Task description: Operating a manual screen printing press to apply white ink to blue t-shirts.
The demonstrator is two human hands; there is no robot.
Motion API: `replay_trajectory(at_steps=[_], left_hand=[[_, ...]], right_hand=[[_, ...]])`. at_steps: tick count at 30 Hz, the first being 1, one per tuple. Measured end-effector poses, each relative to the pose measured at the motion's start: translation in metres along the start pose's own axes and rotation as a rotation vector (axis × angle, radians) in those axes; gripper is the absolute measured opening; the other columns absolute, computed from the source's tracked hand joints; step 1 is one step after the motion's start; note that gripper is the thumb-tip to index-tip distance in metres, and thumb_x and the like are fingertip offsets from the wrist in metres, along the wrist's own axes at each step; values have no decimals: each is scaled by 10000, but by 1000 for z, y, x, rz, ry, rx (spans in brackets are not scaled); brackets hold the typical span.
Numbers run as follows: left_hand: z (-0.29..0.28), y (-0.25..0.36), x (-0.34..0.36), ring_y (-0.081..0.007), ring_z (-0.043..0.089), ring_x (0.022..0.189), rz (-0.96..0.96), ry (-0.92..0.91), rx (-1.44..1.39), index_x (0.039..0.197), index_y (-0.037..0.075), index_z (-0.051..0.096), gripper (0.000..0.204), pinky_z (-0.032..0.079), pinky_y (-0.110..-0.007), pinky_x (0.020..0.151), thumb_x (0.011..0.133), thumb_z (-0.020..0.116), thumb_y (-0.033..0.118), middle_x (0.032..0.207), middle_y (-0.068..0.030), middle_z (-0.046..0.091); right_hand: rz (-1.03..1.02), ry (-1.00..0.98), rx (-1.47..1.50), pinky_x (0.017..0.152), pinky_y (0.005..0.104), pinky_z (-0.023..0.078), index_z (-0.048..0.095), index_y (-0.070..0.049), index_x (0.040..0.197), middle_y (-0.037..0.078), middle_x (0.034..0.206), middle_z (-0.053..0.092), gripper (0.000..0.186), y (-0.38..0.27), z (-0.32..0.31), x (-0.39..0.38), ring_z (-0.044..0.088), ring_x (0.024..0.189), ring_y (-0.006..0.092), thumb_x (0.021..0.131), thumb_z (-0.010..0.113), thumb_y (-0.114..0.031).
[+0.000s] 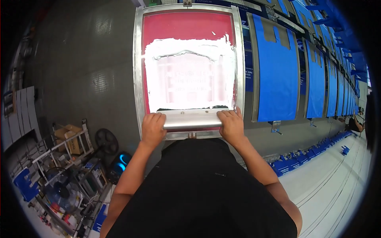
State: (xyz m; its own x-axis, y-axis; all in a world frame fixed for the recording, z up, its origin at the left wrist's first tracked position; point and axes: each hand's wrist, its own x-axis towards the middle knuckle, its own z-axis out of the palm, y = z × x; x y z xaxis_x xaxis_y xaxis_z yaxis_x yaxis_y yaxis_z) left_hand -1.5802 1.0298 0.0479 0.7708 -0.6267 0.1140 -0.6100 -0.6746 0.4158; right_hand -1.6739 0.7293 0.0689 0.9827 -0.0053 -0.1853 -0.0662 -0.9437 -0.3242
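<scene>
An aluminium-framed screen (139, 59) with pink mesh (186, 25) lies in front of me. A thick band of white paste (162, 47) surrounds a pale, lightly patterned central area. Across the screen's near end is a long metal squeegee (192, 122). My left hand (153, 127) is closed on its left end, fingers over the bar, and my right hand (231, 127) grips the right end the same way. The squeegee's lower edge sits at the near border of the white paste.
Long boards with blue sheets (276, 75) run in a row to the right, above a white printed surface (329, 178) with blue pieces along it. Lower left are a fan (61, 190), cardboard box (67, 137) and metal trolley (83, 133). Another person (357, 126) is partly visible far right.
</scene>
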Motion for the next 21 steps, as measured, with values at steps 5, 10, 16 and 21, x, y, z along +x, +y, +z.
replay_trajectory(at_steps=[5,10,16,21], left_hand=[[-2,-53,137,-356,635,766,-104,-88,102,824,65,689,211,510,-461,713,620,726,103,770,-173,658],[-28,-55,186,-341,655,842,-155,-100,87,942,79,710,282,527,-440,735,678,746,173,849,-168,680],[-9,-3,-4,-319,584,838,-1,-75,-16,888,50,625,330,441,-436,744,567,668,-15,816,-124,620],[0,-43,110,-342,615,759,-52,-85,63,847,67,675,237,479,-461,705,615,666,21,742,-153,638]], right_hand=[[-57,124,-202,920,459,445,700,-142,1019,148,773,671,375,49,-16,132,644,760,322,657,633,-65],[-41,4,-209,853,470,452,704,-192,1035,111,795,698,370,50,-64,178,679,768,276,685,631,-99],[-42,-18,-26,1077,578,293,679,-107,1021,100,932,692,396,3,-2,4,633,948,281,664,570,26],[-23,103,-170,955,485,411,686,-159,1034,115,836,684,399,42,-6,101,634,809,299,650,645,-56]])
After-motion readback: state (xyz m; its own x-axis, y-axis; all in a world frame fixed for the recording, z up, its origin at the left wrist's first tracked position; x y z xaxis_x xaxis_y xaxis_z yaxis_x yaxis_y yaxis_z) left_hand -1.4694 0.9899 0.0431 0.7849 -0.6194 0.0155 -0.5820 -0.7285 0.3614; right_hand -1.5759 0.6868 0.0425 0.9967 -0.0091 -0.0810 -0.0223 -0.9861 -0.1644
